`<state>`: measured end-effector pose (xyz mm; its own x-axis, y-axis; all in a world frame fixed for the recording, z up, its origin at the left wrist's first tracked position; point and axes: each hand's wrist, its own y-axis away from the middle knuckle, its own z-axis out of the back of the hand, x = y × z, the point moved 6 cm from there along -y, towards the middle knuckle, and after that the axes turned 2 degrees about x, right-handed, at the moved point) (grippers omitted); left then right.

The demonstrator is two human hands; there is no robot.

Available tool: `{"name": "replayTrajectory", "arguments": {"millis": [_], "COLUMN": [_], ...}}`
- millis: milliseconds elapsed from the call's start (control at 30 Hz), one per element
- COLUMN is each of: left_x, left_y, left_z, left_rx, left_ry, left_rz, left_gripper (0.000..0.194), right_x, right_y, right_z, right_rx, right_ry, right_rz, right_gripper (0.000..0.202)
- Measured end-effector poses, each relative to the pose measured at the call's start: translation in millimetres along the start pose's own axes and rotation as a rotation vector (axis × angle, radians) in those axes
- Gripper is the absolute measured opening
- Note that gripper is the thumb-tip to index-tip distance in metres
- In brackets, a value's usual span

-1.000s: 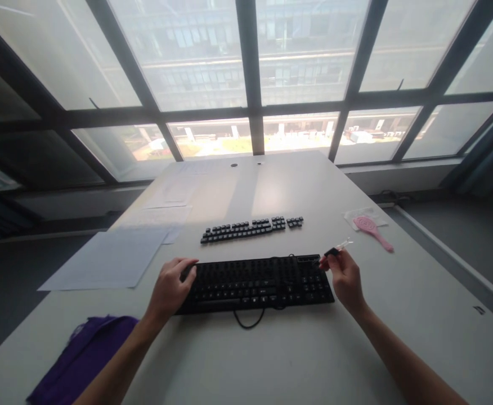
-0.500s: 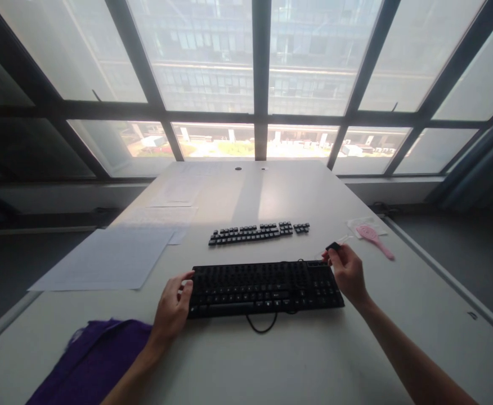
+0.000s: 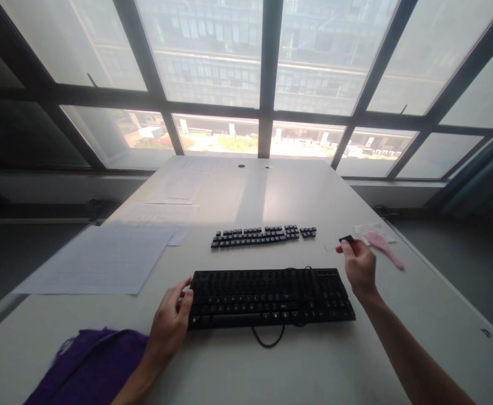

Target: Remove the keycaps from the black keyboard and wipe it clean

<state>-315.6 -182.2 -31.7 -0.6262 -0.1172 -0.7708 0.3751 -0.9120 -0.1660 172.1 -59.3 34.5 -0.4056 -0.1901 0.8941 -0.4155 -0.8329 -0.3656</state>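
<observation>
Your left hand (image 3: 171, 315), grip half-open, touches the keyboard (image 3: 267, 298) at 9 o'clock; your right hand (image 3: 361, 265), grip closed on a black piece (image 3: 346, 239), sweeping low toward 9 o'clock, could scatter keycaps (image 3: 252, 242).

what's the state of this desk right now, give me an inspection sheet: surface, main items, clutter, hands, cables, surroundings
Surface: white table, smooth, sunlit toward the far end.
Main items: black keyboard, its upper rows too dark to judge; loose keycaps lined up in rows beyond it.
Clutter: purple cloth and papers on the left; pink brush partly over a clear packet on the right.
Hands: left hand touches the keyboard's left end; right hand has its grip on a small black piece.
Cables: black cable loops out at the keyboard's near edge.
Surroundings: large windows ahead, curtain at right.
</observation>
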Motion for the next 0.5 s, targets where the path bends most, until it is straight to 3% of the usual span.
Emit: {"name": "replayTrajectory", "arguments": {"millis": [133,233,367,500], "left_x": [0,-5,-14,-19], "left_y": [3,7,12,16], "left_z": [-2.3,-4.9,-7.3,-9.4], "left_rx": [0.036,0.054,0.045,0.048], "left_ry": [0.007,-0.003,-0.027,-0.005], "left_rz": [0.049,0.036,-0.014,-0.038], "left_gripper": [0.059,0.058,0.055,0.050], "right_x": [-33,-44,-47,-47], "right_y": [44,59,44,24], "right_z": [19,15,6,-3], "right_rx": [0.094,0.175,0.182,0.270], "right_ry": [0.036,-0.009,-0.092,-0.061], "right_rz": [-0.179,-0.267,-0.282,-0.259], "right_gripper": [0.030,0.034,0.037,0.034]}}
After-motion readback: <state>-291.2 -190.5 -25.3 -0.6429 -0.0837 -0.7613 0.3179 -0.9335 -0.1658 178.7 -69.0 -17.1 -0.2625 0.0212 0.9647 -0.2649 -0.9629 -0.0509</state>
